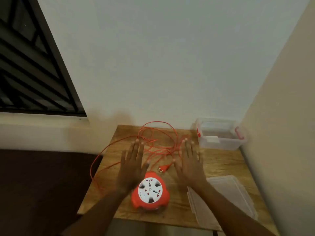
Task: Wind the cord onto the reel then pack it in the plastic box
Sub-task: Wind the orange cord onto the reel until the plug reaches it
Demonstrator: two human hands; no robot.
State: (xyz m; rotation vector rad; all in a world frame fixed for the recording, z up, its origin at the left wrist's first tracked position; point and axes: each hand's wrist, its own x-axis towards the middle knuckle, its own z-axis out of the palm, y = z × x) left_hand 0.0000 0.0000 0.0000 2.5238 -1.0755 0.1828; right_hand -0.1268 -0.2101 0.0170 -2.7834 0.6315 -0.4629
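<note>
Wooden tabletop (219, 166) set in a corner between pale walls, a dark window grille at far left. Clear plastic box (221, 133) with red side latches at the far right corner, open and apparently empty; its clear lid (223, 198) lies flat at the near right edge. Left hand (131, 166) and right hand (189, 165) held palm down above the tabletop, fingers spread and extended, gripping nothing. Red reel (150, 191) with a white socket face sits between the wrists, near the front edge. Orange cord (158, 135) lies unwound in loose overlapping loops at the far middle, one loop hanging past the left edge; the two-pin plug (163, 168) rests just beyond the reel.

Judged risks: crossed loops may tighten into a knot if wound without first being sorted; the overhanging loop may snag on the tabletop edge; the free plug may whip about, or the light reel slide, unless one hand steadies it.

No brand, label or writing can be read; the socket face markings are too small
</note>
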